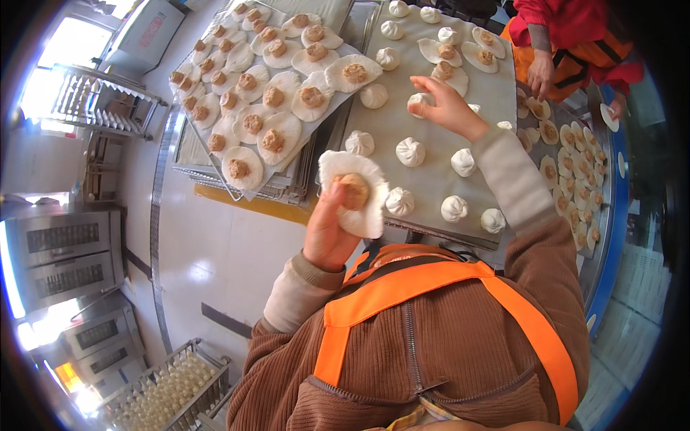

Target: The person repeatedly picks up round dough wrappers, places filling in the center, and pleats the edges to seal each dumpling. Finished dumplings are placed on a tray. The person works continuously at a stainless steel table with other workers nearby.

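Note:
My left hand (329,231) holds an unfolded dough wrapper (371,213) topped with a ball of meat filling (353,192), the thumb resting against the filling. My right hand (450,108) is at a pleated bun (421,103) on the lined tray (388,126), thumb and fingers around its near side; whether they grip it cannot be told. Rows of closed buns, one of them a pleated bun (410,152), sit on this tray. Near its far end lie several open wrappers with filling (446,51).
A second tray (302,148) at the left, overlapping wire racks, carries many filled wrappers. At the right a co-worker's hand (540,73) is over more filled wrappers (549,132). A wheeled rack (178,377) of buns stands at the lower left, ovens (67,253) beyond.

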{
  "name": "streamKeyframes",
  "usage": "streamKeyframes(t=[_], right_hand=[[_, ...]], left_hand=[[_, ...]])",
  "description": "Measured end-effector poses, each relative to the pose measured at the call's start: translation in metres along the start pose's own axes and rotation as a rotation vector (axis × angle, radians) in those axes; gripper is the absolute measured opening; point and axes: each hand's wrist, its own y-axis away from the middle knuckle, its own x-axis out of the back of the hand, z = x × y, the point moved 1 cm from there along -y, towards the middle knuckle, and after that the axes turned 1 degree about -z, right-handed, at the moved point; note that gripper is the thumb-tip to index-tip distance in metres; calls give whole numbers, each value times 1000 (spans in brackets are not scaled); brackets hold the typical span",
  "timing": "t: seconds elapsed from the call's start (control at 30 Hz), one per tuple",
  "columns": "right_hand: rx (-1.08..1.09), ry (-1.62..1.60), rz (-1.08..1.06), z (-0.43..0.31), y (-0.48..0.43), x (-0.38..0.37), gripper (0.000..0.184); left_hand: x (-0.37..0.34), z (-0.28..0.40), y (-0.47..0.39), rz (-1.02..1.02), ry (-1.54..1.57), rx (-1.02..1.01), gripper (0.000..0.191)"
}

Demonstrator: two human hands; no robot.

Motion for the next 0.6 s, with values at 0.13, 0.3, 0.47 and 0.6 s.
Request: streamKeyframes(t=[0.13, 0.3, 0.47, 0.6], right_hand=[[-304, -864, -280, -85, 51, 5, 39], [-396, -821, -86, -132, 82, -17, 27], [-121, -377, 252, -135, 95, -23, 17], [208, 77, 413, -141, 102, -19, 20]], left_hand=[[-16, -12, -10, -52, -130, -9, 42], [-29, -23, -18, -112, -241, 29, 43], [-31, -35, -23, -87, -283, -64, 36], [-34, -38, -26, -71, -324, -43, 32]])
